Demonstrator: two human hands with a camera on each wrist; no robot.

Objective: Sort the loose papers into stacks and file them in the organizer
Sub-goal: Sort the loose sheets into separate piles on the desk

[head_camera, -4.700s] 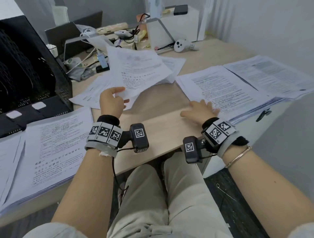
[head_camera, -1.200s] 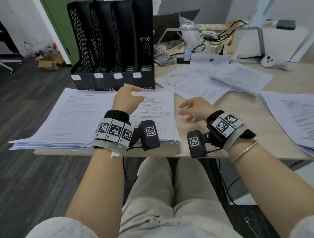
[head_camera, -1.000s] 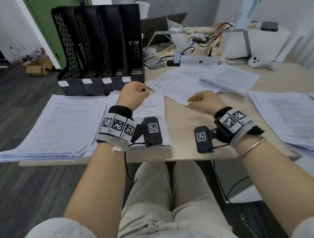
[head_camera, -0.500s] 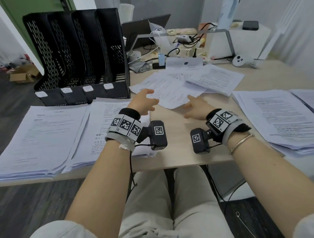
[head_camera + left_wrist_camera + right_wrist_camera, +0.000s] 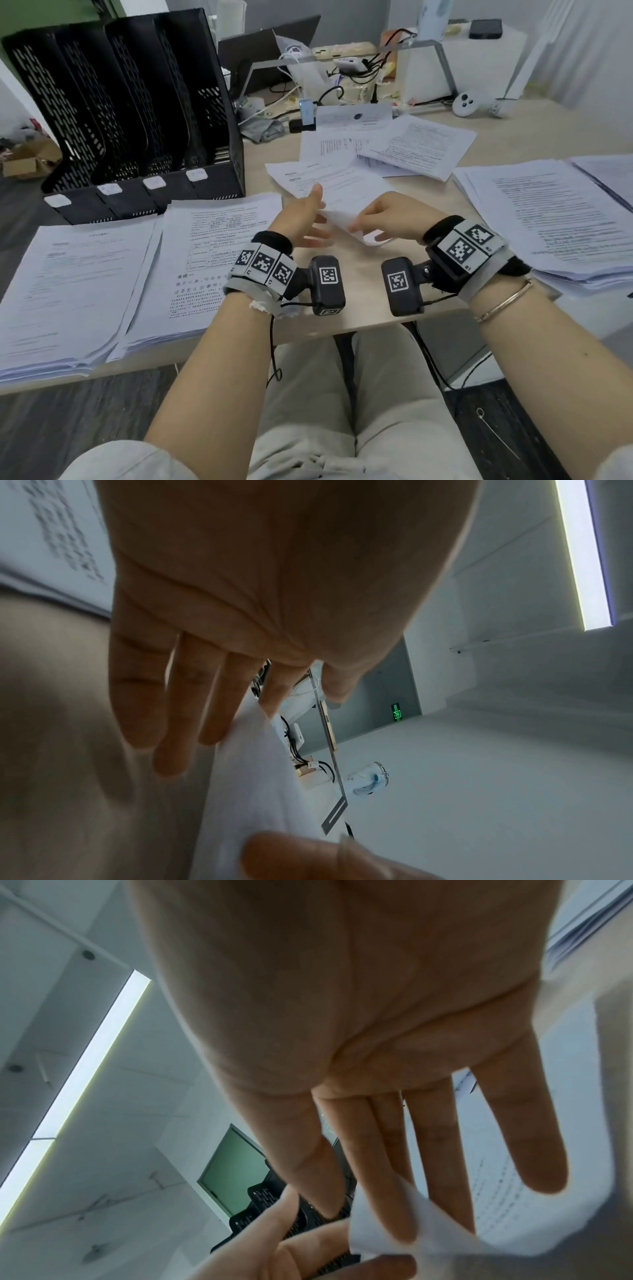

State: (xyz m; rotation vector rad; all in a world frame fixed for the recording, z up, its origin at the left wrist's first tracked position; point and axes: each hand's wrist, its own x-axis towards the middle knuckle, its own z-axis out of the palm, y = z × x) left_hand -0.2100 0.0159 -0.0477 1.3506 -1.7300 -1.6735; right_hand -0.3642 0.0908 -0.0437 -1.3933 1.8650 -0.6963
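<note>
Loose printed sheets [image 5: 416, 147] lie scattered mid-table. My right hand [image 5: 370, 219] pinches the near corner of the top sheet [image 5: 342, 192] and lifts it off the table. In the right wrist view the sheet [image 5: 383, 1226] curls over the fingers [image 5: 438, 1150] of my right hand. My left hand [image 5: 308, 212] is flat with straight fingers [image 5: 192, 723], touching the sheet [image 5: 253, 777] at its left edge. The black mesh organizer [image 5: 137, 113] stands at the back left with several upright slots. Two sorted stacks [image 5: 68, 274] [image 5: 212, 260] lie in front of it; another stack [image 5: 548, 219] lies on the right.
Behind the loose sheets are a laptop [image 5: 267, 51], a metal stand [image 5: 342, 58] with cables, a white box [image 5: 479, 61] and a white controller [image 5: 469, 102]. The table's front edge [image 5: 359, 325] runs just under my wrists, above my knees.
Both hands left the stack by the organizer and moved right to the loose sheets. My right hand took hold of the top sheet's near corner and raised it.
</note>
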